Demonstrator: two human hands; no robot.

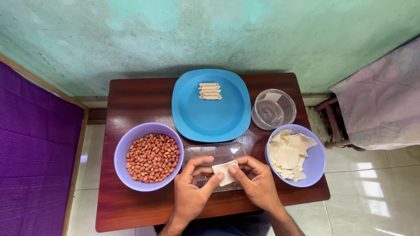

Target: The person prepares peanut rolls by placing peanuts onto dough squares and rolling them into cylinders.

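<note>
Both hands meet over a clear rectangular tray at the table's front. My left hand and my right hand pinch one pale square dough sheet between thumbs and forefingers. A lilac bowl to the right holds several more dough squares. To the left, a second lilac bowl is full of red-skinned peanuts. Behind the tray, a blue plate carries several rolled dough pieces stacked in a row.
A small dark-brown wooden table bears everything. A clear round container stands at the back right. A purple panel lies to the left, a cloth-covered piece of furniture to the right, a green wall behind, pale floor tiles below.
</note>
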